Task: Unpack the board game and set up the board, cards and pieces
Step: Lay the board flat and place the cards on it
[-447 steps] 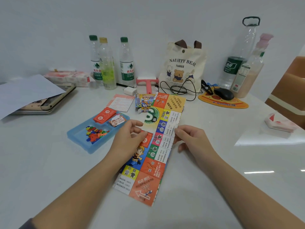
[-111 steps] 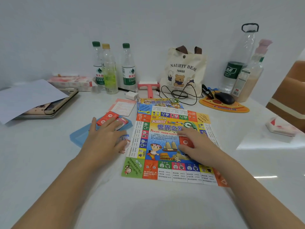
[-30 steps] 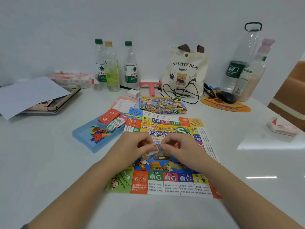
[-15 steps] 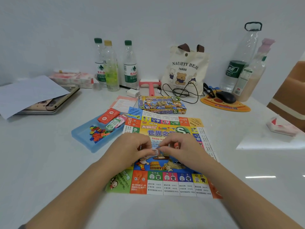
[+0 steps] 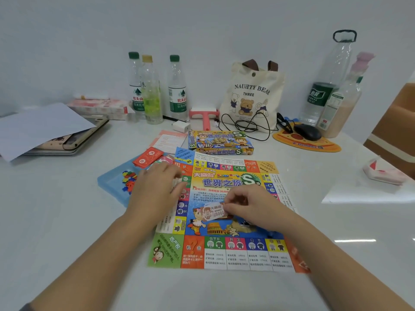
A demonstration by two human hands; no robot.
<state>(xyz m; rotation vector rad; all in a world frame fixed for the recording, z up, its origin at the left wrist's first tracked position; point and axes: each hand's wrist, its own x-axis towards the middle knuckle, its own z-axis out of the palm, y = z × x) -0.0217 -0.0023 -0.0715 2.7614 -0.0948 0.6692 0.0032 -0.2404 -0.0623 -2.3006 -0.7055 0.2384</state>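
Game board [image 5: 226, 212] lies flat on the white bench [image 5: 67, 221]. Right hand [image 5: 253, 207] pinches a play-money note [image 5: 214, 212] over the board's centre, grip clamped on it. Left hand [image 5: 157, 189] at the board's left edge beside the blue tray [image 5: 110, 185]; its grip blurred, cannot tell. Game box [image 5: 221, 142] behind the board.

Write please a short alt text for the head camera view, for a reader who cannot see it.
A person's right hand holds a play-money note over an unfolded board on a white table, while the left hand reaches toward a blue tray of coloured pieces. The game box lies behind.
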